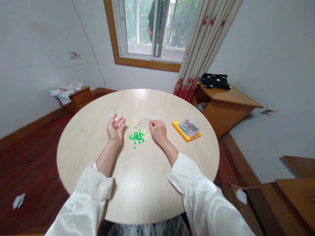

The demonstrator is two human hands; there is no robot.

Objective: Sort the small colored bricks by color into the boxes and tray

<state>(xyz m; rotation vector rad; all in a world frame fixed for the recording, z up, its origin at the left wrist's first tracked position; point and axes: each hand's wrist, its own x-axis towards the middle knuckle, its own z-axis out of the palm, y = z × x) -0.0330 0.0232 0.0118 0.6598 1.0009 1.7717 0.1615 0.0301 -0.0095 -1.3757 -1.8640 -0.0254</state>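
My right hand (158, 131) pinches the edge of a clear plastic bag (144, 122), which looks blurred and reaches left from my fingertips. To the left, my left hand (114, 131) is held palm up with its fingers apart and nothing in it. Another small clear plastic bag (115, 115) lies just behind its fingertips. Between my hands is a loose pile of small green pieces (136, 136) on the table. Some pale yellow pieces (146, 134) are scattered along the right side of that pile.
On the right of the round table (137, 190) stands a yellow tray (187, 136) bearing a clear box (190, 127) of dark small pieces. A wooden cabinet (228, 101) with folded black cloth (214, 81) is behind on the right, beside the curtain (201, 42).
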